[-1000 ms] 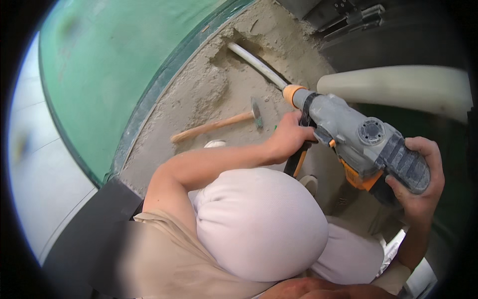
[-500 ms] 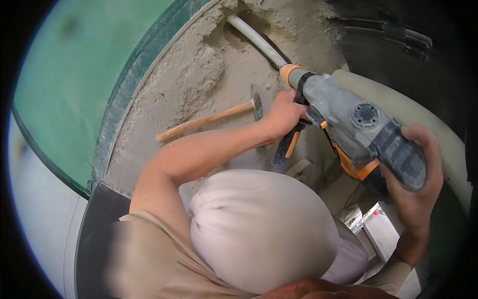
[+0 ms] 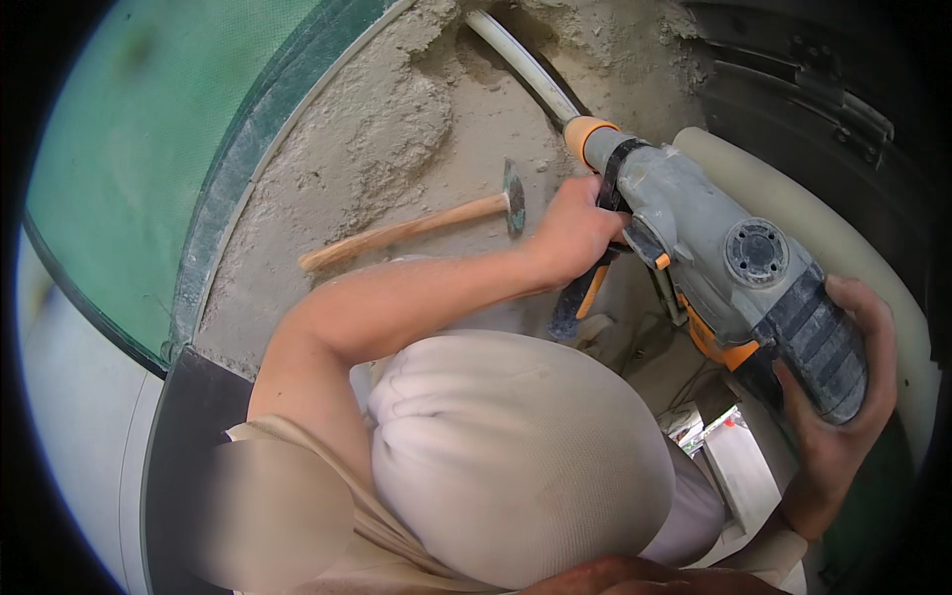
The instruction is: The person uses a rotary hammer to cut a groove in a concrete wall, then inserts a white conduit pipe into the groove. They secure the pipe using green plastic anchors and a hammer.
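A grey and orange rotary hammer (image 3: 684, 193) lies slanted across the upper right, between both of my hands. My left hand (image 3: 575, 235) is closed round its black front handle, just behind the orange collar. At the rear end, my right hand (image 3: 843, 426) grips the ribbed dark back part, thumb on one side and fingers on the other. From the collar a long pale rod (image 3: 526, 64) runs up into a rough hollow in the grey concrete (image 3: 337, 149); its far tip is hidden. Beside my left forearm rests a hammer (image 3: 412, 230) with a wooden handle.
A green mesh panel (image 3: 188, 109) with a dark border curves along the left. A thick cream-coloured roll or pipe (image 3: 793, 188) lies right of the tool, by black panels (image 3: 793, 69). A white-capped head (image 3: 526, 446) hides much of the lower middle.
The tool and my right hand sit a little further right and lower in view, while the background has also shifted slightly. Both hands keep their hold.
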`<action>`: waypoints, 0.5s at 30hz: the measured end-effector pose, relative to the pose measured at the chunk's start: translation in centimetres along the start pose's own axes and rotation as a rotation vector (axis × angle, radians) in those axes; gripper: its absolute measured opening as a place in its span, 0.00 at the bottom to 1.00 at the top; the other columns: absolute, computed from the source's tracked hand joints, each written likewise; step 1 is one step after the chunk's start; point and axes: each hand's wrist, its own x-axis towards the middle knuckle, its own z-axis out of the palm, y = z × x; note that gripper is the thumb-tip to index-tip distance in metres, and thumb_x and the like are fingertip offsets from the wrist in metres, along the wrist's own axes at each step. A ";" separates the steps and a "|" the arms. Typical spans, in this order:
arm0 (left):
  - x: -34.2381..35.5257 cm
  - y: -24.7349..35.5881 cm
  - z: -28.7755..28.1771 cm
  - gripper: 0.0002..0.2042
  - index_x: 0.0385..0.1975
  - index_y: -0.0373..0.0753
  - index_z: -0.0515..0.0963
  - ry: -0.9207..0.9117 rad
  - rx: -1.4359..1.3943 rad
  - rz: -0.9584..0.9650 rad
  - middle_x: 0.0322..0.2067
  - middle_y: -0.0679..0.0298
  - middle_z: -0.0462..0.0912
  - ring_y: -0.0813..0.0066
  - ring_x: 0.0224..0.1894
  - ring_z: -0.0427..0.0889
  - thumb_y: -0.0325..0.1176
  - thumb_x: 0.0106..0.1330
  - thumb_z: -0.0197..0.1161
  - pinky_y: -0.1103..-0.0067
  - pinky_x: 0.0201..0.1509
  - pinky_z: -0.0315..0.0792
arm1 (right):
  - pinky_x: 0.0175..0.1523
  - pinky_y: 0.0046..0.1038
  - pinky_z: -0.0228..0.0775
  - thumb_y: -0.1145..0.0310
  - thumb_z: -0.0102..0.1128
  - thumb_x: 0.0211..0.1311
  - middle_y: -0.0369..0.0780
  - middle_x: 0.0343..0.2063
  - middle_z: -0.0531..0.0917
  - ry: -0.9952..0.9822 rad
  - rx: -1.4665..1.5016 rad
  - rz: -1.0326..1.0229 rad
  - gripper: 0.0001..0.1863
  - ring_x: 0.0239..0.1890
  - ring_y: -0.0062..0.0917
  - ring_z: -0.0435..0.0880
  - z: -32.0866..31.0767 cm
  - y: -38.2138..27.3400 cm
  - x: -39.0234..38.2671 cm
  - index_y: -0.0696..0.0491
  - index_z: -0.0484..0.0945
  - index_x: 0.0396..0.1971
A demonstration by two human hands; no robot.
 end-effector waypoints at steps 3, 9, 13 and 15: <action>0.0 0.0 0.6 0.09 0.45 0.32 0.80 -0.010 0.007 0.022 0.36 0.62 0.85 0.76 0.36 0.83 0.23 0.67 0.58 0.75 0.40 0.78 | 0.71 0.33 0.64 0.78 0.71 0.44 0.46 0.57 0.78 -0.022 -0.030 0.017 0.36 0.63 0.34 0.77 -0.5 -0.8 0.1 0.60 0.75 0.61; 1.0 -2.0 0.3 0.11 0.47 0.32 0.80 0.042 -0.050 0.080 0.39 0.63 0.86 0.76 0.39 0.84 0.22 0.68 0.57 0.76 0.45 0.79 | 0.70 0.33 0.66 0.79 0.70 0.45 0.46 0.56 0.79 -0.084 -0.099 -0.033 0.35 0.62 0.35 0.79 -0.4 -1.9 1.2 0.59 0.76 0.60; 2.7 -2.0 -1.3 0.11 0.47 0.32 0.81 0.078 -0.006 0.032 0.40 0.64 0.86 0.77 0.39 0.84 0.21 0.68 0.57 0.77 0.44 0.78 | 0.69 0.32 0.68 0.82 0.69 0.46 0.46 0.56 0.80 -0.109 -0.043 -0.091 0.35 0.60 0.34 0.80 1.1 -0.9 2.7 0.60 0.75 0.61; 2.8 -2.1 -0.6 0.11 0.46 0.33 0.81 0.063 -0.051 0.038 0.39 0.64 0.86 0.77 0.39 0.84 0.21 0.68 0.56 0.77 0.43 0.78 | 0.68 0.32 0.69 0.83 0.68 0.47 0.46 0.57 0.80 -0.081 0.010 -0.055 0.35 0.60 0.34 0.81 1.0 -1.1 2.4 0.61 0.75 0.61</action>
